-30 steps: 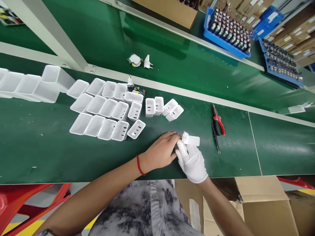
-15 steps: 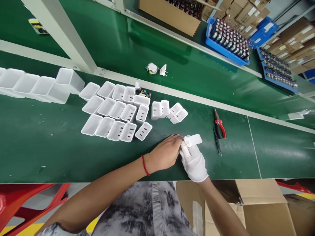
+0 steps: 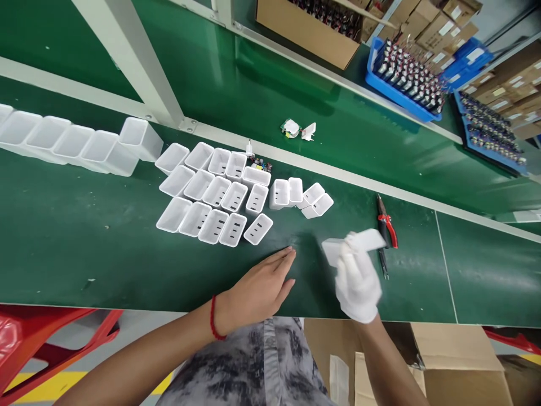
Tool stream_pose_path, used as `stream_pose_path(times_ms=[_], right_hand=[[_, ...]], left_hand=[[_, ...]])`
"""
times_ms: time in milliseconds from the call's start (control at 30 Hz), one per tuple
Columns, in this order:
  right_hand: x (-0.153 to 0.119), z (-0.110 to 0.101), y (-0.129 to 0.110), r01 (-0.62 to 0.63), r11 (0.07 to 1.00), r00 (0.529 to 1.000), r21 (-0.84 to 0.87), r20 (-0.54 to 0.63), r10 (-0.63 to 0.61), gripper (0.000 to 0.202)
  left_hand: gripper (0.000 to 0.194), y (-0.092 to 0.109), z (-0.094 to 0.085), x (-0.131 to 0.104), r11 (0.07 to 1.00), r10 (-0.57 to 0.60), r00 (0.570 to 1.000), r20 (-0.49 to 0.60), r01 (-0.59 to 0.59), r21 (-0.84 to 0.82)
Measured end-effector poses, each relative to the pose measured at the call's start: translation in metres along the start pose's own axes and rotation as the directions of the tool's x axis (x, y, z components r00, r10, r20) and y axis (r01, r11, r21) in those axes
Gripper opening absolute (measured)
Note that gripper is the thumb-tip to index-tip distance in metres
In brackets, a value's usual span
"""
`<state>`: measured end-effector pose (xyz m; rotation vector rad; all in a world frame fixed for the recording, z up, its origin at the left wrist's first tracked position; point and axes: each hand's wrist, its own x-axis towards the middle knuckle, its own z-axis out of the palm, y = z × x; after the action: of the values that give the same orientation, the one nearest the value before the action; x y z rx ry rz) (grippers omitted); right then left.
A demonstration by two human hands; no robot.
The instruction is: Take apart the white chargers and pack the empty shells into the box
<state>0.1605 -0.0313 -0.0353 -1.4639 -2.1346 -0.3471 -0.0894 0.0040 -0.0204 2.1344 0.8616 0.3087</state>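
My left hand, bare with a red cord at the wrist, rests low over the green bench. Its fingers are stretched out, the thumb stands apart, and nothing is in it. My right hand, in a white glove, pinches white plastic pieces. One flat, rounded white piece sticks out to the right of the fingers, and another white piece shows on their left. Motion blur and the glove hide how they join. Just left of my hands, white plastic housings with small slots stand in rows.
Red-handled pliers lie right of my right hand. Larger white tubs line the left. A small circuit board and plug parts lie farther back. A blue tray sits on the shelf; a cardboard box stands below the bench.
My hands have come apart. The right has moved right with the white pieces; the left has drawn back to the left, its fingers now free. The view has shifted slightly.
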Motion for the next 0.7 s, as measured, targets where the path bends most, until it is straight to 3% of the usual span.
stream_pose_path(times_ms=[100,233,300,400,500,600,700], right_hand=[[-0.002,0.005,-0.003,-0.071,0.997,0.995,-0.028,-0.075,0.069,0.070],[-0.007,0.021,-0.002,-0.030,0.999,0.996,-0.033,0.089,0.033,0.074],[-0.007,0.018,0.001,-0.024,0.999,0.993,-0.023,0.112,0.026,0.074],[-0.004,0.008,0.004,-0.070,0.998,0.997,-0.001,0.034,0.070,0.073],[-0.003,0.011,0.002,-0.097,0.995,0.992,-0.012,-0.080,0.096,0.073],[-0.001,0.023,0.003,-0.035,0.999,0.999,-0.022,0.016,0.036,0.075],[0.000,0.017,0.009,-0.057,0.998,0.984,0.027,0.171,0.052,0.063]], left_hand=[[0.047,-0.004,0.001,0.000,0.999,0.013,1.000,-0.010,-0.013,-0.034],[0.046,-0.007,0.000,0.001,0.998,0.021,0.999,-0.027,-0.023,-0.058],[0.045,-0.009,0.000,0.001,0.997,0.015,0.999,-0.034,-0.017,-0.080],[0.044,-0.011,-0.001,0.001,0.994,0.013,0.999,-0.034,-0.016,-0.106],[0.044,-0.013,0.000,0.001,0.993,0.008,1.000,-0.023,-0.011,-0.114],[0.043,-0.013,-0.002,0.002,0.991,-0.012,0.999,-0.030,0.008,-0.130],[0.042,-0.011,-0.006,0.006,0.992,-0.022,1.000,-0.017,0.020,-0.122]])
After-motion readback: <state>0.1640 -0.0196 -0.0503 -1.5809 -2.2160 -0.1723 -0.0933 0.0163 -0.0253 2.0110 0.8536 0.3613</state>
